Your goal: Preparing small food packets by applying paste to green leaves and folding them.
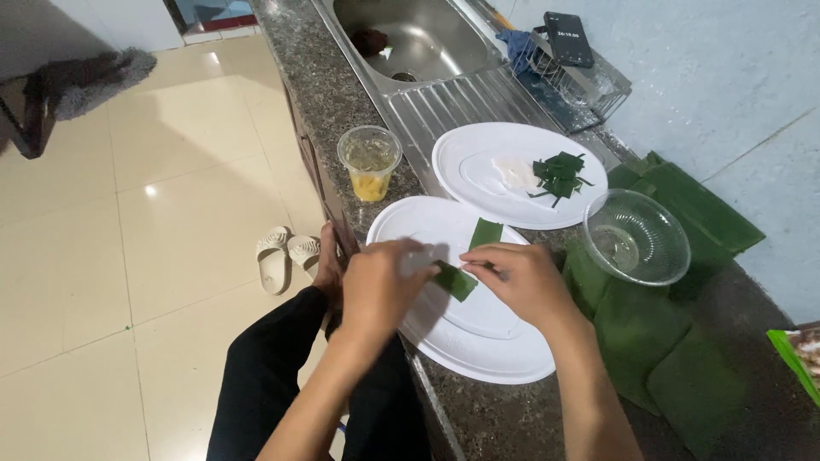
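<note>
Granite counter [478,418], two white trays [478,341], plastic cup [369,162], banana leaves [666,358]

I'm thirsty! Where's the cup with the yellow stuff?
The cup stands on the counter's front edge, left of the two white plates and just before the sink.

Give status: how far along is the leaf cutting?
Done: a small pile of cut green leaf pieces on the far white oval plate. In hand: left hand and right hand work one green leaf strip over the near white plate. Left: large green leaves lie uncut.
</note>
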